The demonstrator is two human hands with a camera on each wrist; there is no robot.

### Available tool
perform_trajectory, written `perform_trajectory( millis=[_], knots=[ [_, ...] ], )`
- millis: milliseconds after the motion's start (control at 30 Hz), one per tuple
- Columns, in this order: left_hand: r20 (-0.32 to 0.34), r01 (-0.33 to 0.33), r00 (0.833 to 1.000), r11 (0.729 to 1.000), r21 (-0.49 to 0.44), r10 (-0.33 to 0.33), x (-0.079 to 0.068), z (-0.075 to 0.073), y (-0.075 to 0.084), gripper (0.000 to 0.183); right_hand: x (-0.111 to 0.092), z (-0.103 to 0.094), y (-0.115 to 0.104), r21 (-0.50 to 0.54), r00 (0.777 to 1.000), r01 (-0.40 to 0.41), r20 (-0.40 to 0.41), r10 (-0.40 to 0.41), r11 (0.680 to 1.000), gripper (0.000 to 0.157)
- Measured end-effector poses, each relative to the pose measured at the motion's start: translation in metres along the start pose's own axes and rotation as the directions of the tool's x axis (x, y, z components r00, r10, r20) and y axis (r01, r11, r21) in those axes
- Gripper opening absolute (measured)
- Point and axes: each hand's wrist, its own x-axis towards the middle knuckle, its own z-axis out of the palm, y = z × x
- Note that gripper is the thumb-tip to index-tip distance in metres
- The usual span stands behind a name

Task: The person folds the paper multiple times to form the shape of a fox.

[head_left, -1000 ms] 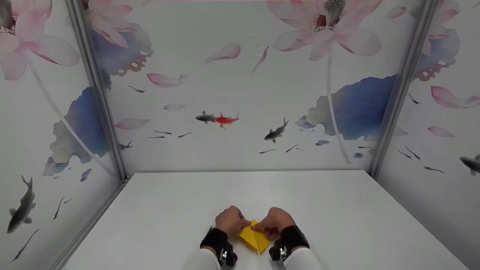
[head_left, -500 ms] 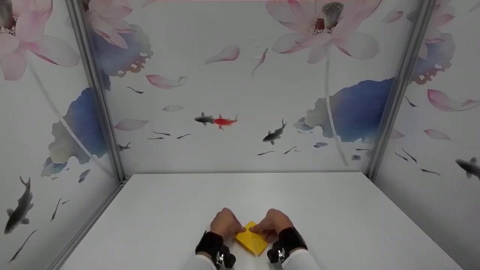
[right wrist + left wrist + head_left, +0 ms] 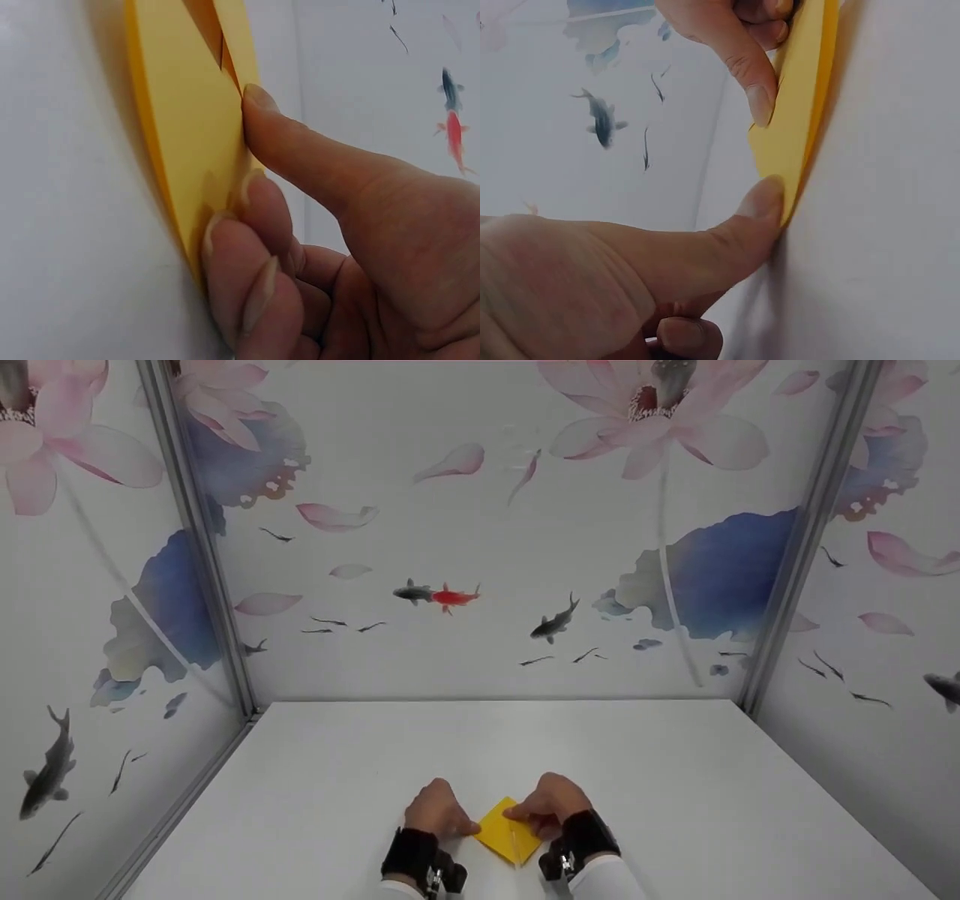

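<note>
A folded yellow sheet of paper [image 3: 498, 834] lies on the white table between both hands, roughly a diamond with a slit down its near half. At its left corner, my left hand [image 3: 437, 812] pinches the edge; the thumb [image 3: 761, 199] lies on top in the left wrist view, and what the index finger does beneath is hidden. My right hand [image 3: 553, 804] holds the right side. Its thumb [image 3: 262, 101] sits at a folded flap's edge, while the other fingers curl against the paper's [image 3: 176, 112] right edge in the right wrist view.
White table surface [image 3: 360, 757] surrounds the hands. Panels printed with lotus flowers and fish enclose it at the back [image 3: 480, 532] and both sides, joined by grey metal posts [image 3: 202, 547]. A black wrist strap with a small camera [image 3: 411, 855] is on each arm.
My left hand has slid left and a little nearer, from the top of the paper to its left corner. The right hand stays at the right side. More of the paper's upper left shows.
</note>
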Motion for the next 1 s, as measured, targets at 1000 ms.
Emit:
perform_trajectory(
  millis=[1000],
  knots=[
    [0.046, -0.027, 0.999, 0.998, 0.063, 0.024, 0.008, -0.002, -0.005, 0.04, -0.001, 0.0, 0.001, -0.023, 0.999, 0.025, -0.03, -0.025, 0.999, 0.041]
  ],
)
